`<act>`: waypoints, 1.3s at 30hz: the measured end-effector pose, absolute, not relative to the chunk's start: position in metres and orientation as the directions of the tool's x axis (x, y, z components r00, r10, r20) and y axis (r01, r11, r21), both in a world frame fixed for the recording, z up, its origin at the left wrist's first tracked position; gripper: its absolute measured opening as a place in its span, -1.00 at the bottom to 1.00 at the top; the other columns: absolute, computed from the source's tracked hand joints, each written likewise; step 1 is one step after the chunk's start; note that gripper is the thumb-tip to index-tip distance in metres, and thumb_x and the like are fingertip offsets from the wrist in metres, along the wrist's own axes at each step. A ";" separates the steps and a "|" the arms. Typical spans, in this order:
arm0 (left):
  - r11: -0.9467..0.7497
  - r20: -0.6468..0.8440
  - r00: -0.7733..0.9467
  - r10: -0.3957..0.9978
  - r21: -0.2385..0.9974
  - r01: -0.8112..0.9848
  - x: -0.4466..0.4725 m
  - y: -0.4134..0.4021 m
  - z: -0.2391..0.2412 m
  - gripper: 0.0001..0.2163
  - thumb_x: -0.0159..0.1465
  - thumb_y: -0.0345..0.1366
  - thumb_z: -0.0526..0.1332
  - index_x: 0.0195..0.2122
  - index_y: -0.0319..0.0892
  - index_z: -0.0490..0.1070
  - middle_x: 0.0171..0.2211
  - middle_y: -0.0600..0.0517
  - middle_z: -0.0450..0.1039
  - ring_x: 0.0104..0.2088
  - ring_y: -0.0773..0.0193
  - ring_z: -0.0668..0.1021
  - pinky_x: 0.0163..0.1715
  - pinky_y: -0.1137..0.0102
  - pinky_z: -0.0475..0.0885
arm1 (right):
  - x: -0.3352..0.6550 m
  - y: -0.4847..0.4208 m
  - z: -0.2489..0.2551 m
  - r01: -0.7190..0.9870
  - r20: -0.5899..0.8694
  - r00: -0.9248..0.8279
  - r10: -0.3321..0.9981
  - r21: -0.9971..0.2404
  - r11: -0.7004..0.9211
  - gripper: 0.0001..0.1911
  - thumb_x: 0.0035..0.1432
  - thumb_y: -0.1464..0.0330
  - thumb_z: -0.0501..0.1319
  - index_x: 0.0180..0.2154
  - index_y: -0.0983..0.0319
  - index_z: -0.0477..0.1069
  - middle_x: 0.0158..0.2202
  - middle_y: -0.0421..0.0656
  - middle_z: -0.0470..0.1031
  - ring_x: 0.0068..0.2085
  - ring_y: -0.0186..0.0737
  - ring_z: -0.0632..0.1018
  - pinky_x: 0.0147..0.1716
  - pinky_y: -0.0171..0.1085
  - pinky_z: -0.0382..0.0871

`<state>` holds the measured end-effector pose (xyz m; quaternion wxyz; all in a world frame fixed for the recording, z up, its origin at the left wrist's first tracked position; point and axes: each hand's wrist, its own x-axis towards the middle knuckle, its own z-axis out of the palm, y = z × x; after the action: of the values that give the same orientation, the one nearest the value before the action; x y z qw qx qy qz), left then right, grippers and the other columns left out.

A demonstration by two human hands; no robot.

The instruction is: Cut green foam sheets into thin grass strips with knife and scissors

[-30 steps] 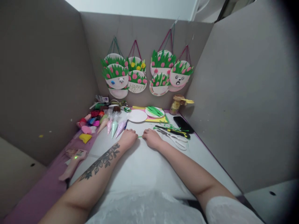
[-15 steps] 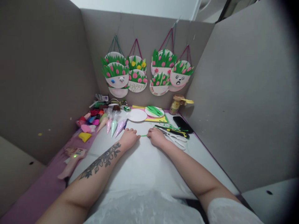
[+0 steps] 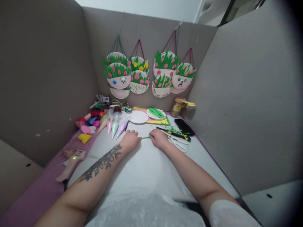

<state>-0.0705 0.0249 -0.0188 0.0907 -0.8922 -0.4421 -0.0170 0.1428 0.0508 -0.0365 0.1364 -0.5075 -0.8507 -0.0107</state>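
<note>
A thin green paper strip (image 3: 146, 137) lies stretched between my two hands on the white table surface. My left hand (image 3: 130, 140) is closed, with its thumb and fingertips at the strip's left end. At the other end, my right hand (image 3: 158, 138) is closed in a pinch on the strip. Just right of that hand lie white-handled scissors (image 3: 180, 142) and a black and yellow utility knife (image 3: 181, 135). Beyond the hands sit a blank white paper plate (image 3: 138, 117) and a second paper plate (image 3: 163, 117) holding green paper strips.
Piping bags (image 3: 115, 128) of pastel filling and colourful clay packets (image 3: 87, 129) lie on the left, with a pink glue gun (image 3: 73, 164) nearer me. A black phone (image 3: 184, 127) and a brown-lidded cup (image 3: 178, 107) stand right. Decorated plates (image 3: 118, 75) hang on the grey partition.
The hands and the green strip stay almost in place; slightly more of the strip shows between them. The whole view has shifted a little.
</note>
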 end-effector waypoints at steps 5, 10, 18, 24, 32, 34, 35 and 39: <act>-0.568 0.124 0.581 0.804 -0.127 0.813 -0.070 0.021 -0.018 -0.75 0.33 -0.33 0.05 -0.15 -0.11 0.53 -0.31 -0.14 0.42 -0.18 0.06 0.44 -0.25 0.24 0.19 | 0.135 0.054 -0.041 0.847 0.210 -0.493 0.844 -0.105 0.521 -0.79 0.24 0.41 0.10 -0.25 0.23 0.53 -0.20 -0.09 0.52 -0.13 -0.18 0.44 -0.10 -0.28 0.21; -0.514 0.171 0.511 0.842 -0.031 0.857 -0.071 0.024 -0.022 -0.73 0.29 -0.41 0.03 -0.18 -0.13 0.53 -0.28 -0.12 0.46 -0.18 0.10 0.47 -0.24 0.26 0.23 | 0.131 0.056 -0.041 0.851 0.210 -0.489 0.847 -0.100 0.516 -0.80 0.27 0.43 0.07 -0.24 0.25 0.48 -0.19 -0.07 0.50 -0.11 -0.19 0.44 -0.13 -0.29 0.19; -0.448 0.197 0.419 0.887 0.142 0.883 -0.064 0.024 -0.016 -0.73 0.28 -0.35 0.03 -0.25 -0.18 0.55 -0.31 -0.11 0.55 -0.21 0.15 0.52 -0.22 0.31 0.29 | 0.126 0.049 -0.041 0.828 0.228 -0.468 0.854 -0.225 0.514 -0.83 0.26 0.48 0.04 -0.23 0.24 0.39 -0.25 -0.10 0.48 -0.19 -0.22 0.43 -0.21 -0.31 0.20; -0.421 0.219 0.363 0.906 0.561 0.713 -0.063 0.020 -0.011 -0.76 0.23 -0.30 0.05 -0.38 -0.20 0.51 -0.42 0.01 0.54 -0.38 0.27 0.50 -0.36 0.42 0.29 | 0.124 0.032 -0.029 0.571 0.489 -0.352 0.798 -0.563 0.597 -0.81 0.24 0.44 0.00 -0.15 0.25 0.32 -0.22 -0.09 0.46 -0.22 -0.24 0.44 -0.19 -0.29 0.29; -0.213 0.062 0.314 0.947 0.854 0.475 -0.060 0.005 0.008 -0.73 0.16 -0.15 0.09 -0.44 -0.24 0.46 -0.47 0.01 0.51 -0.43 0.29 0.47 -0.40 0.43 0.33 | 0.133 0.025 -0.018 0.286 0.509 -0.372 0.776 -0.733 0.618 -0.90 0.11 0.37 0.15 -0.31 0.23 0.41 -0.30 -0.13 0.47 -0.26 -0.24 0.47 -0.23 -0.26 0.36; -0.183 0.039 0.305 0.951 0.870 0.457 -0.059 0.002 0.012 -0.74 0.16 -0.15 0.10 -0.43 -0.23 0.46 -0.44 0.01 0.52 -0.42 0.30 0.47 -0.41 0.44 0.33 | 0.133 0.028 -0.020 0.234 0.478 -0.332 0.814 -0.794 0.561 -0.90 0.09 0.34 0.18 -0.34 0.23 0.43 -0.34 -0.14 0.49 -0.28 -0.24 0.49 -0.24 -0.26 0.36; -0.173 0.033 0.304 0.952 0.877 0.447 -0.059 0.001 0.012 -0.75 0.16 -0.16 0.11 -0.43 -0.23 0.45 -0.44 0.01 0.52 -0.42 0.30 0.48 -0.41 0.44 0.33 | 0.132 0.029 -0.021 0.208 0.461 -0.311 0.831 -0.820 0.533 -0.89 0.08 0.33 0.20 -0.35 0.23 0.44 -0.35 -0.15 0.50 -0.29 -0.24 0.49 -0.25 -0.25 0.37; -0.182 0.055 0.314 0.948 0.901 0.393 -0.058 0.003 0.007 -0.76 0.19 -0.15 0.11 -0.36 -0.23 0.44 -0.42 0.01 0.53 -0.41 0.31 0.48 -0.37 0.43 0.35 | 0.133 0.031 -0.022 0.133 0.415 -0.241 0.878 -0.882 0.453 -0.88 0.01 0.31 0.26 -0.38 0.22 0.48 -0.40 -0.18 0.52 -0.34 -0.25 0.50 -0.28 -0.26 0.38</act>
<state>-0.0582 0.0027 0.0070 -0.4189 -0.6938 -0.4832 -0.3312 0.1326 0.0315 -0.0222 0.4965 -0.3646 -0.6928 0.3749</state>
